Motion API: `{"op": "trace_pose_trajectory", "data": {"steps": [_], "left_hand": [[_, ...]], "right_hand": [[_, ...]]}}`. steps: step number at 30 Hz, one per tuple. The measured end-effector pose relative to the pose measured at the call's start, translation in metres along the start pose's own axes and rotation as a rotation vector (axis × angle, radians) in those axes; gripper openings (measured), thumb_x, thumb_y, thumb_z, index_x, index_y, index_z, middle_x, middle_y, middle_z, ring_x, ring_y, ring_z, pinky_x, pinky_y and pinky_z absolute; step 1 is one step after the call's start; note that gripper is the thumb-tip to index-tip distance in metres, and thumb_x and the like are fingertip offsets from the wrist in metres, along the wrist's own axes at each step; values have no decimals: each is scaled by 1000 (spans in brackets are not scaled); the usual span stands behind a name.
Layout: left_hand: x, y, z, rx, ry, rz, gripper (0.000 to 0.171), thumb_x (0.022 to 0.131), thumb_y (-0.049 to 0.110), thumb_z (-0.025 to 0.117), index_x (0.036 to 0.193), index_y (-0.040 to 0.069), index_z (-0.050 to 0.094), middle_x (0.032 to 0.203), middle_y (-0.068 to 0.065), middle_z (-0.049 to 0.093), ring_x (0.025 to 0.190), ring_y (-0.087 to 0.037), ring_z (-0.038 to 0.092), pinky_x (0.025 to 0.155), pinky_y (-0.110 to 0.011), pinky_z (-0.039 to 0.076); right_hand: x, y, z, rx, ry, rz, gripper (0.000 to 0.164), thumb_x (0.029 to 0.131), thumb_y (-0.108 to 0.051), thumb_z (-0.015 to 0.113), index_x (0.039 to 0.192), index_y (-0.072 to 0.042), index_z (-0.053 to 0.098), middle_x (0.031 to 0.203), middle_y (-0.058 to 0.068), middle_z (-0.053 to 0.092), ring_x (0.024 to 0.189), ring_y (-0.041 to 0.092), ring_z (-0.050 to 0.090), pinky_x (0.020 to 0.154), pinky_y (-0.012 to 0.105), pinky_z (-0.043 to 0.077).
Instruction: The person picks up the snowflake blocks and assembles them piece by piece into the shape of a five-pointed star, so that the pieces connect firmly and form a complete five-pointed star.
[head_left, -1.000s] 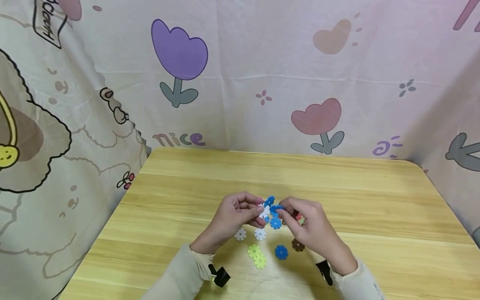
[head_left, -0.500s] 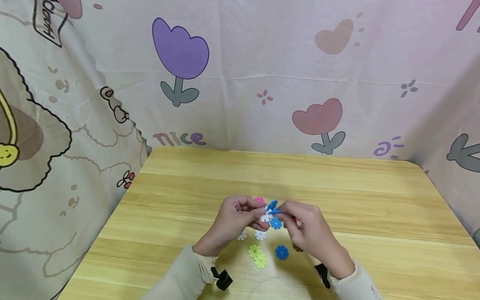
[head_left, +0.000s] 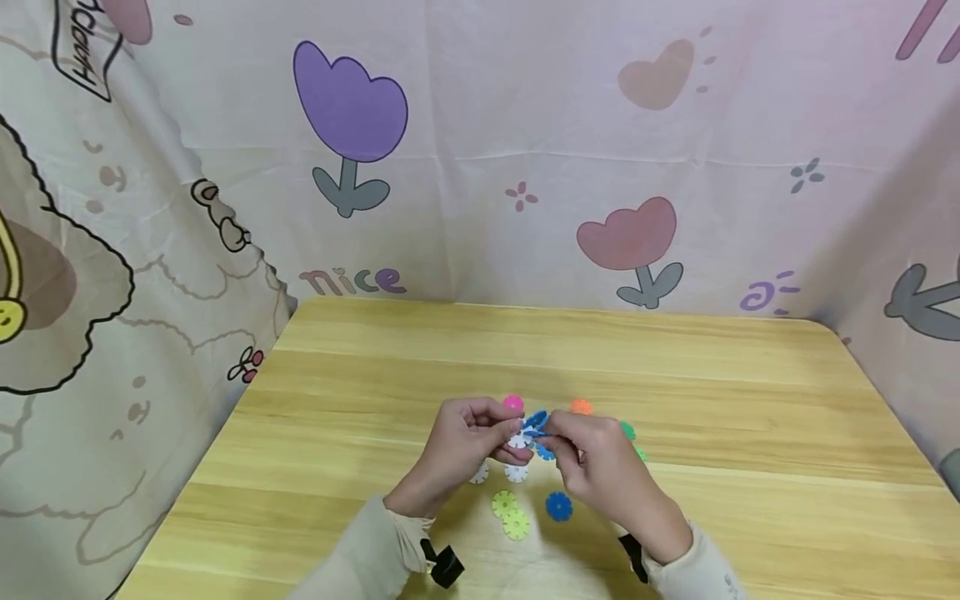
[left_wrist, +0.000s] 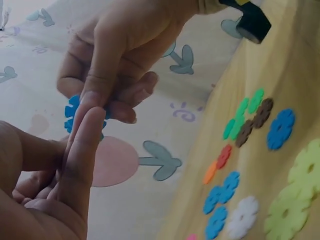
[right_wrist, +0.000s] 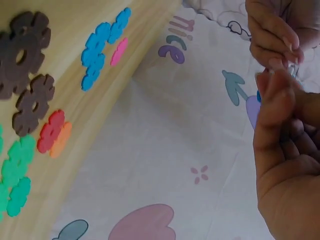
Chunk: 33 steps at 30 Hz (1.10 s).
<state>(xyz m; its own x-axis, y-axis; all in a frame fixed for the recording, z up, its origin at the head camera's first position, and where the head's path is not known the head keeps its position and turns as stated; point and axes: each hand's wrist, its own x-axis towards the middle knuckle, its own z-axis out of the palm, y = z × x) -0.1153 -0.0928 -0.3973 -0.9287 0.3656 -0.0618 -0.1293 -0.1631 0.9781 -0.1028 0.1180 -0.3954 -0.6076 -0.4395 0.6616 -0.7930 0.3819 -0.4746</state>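
Observation:
In the head view my left hand (head_left: 467, 440) pinches a white notched plastic disc (head_left: 519, 439) between thumb and fingers. A blue notched disc (head_left: 536, 418) stands at an angle against its upper right side. My right hand (head_left: 603, 457) pinches another blue disc (head_left: 536, 433), seen nearly edge-on and right at the white one's rim. Both hands are close together above the wooden table (head_left: 360, 367). From the left wrist, a blue disc (left_wrist: 72, 112) shows partly behind the fingertips, and the white one is hidden there.
Around the hands lie two yellow-green discs (head_left: 516, 525), a dark blue disc (head_left: 558, 507), white discs (head_left: 516, 473), a pink disc (head_left: 513, 402) and an orange disc (head_left: 581, 406). Brown discs (left_wrist: 262, 114), green discs (left_wrist: 241, 112) and a red disc (left_wrist: 224, 156) lie farther right.
My right hand has moved left and slightly down, bringing its blue disc against the white one. The disc's flat face has turned nearly edge-on. My left hand keeps its grip.

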Motion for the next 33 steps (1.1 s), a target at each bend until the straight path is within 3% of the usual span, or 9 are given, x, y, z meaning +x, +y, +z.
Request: {"op": "trace_pose_trajectory", "data": {"steps": [7,15,19,25,29,33], "left_hand": [[0,7,-11,88,-47,20,15,101,0,65,111,-10,68,109,-20,72,79,-25,77,77,-40,64],[6,2,-14,194,-103,41,19,100,0,67,115,-11,71,100,-17,75,70,-17,74,72,-38,65],[6,0,-14,229,-121,51,19,100,2,68,113,-10,73,93,-15,75,66,-16,72,69,-37,65],[7,-3,-15,211,-88,30,21,100,8,69,116,-6,72,93,-13,73,67,-15,70,69,-37,65],[9,-7,-16,227,-56,10,22,101,13,70,116,-3,73,92,-18,72,67,-16,69,69,-37,65],[9,-11,-22,340,-18,8,26,103,25,68,108,0,75,88,-19,72,71,-20,68,65,-36,64]], "right_hand": [[3,3,-14,98,-148,23,19,92,4,74,93,-13,68,78,-9,64,60,-5,48,51,8,45],[3,7,-19,16,-120,44,22,93,-1,76,112,-6,66,82,-11,59,66,0,48,55,8,43],[2,7,-12,-3,-144,13,3,100,-7,70,101,-8,67,88,-8,64,70,1,51,59,9,46],[4,7,-7,-39,-128,20,19,90,7,73,95,-10,65,82,-8,62,66,-1,50,55,10,45],[4,11,-8,-70,-123,103,20,88,9,73,90,-9,65,76,-10,59,61,-2,48,50,12,45],[9,20,-8,-115,-123,226,17,88,10,72,87,-5,66,71,-8,58,56,-2,47,46,15,47]]}}
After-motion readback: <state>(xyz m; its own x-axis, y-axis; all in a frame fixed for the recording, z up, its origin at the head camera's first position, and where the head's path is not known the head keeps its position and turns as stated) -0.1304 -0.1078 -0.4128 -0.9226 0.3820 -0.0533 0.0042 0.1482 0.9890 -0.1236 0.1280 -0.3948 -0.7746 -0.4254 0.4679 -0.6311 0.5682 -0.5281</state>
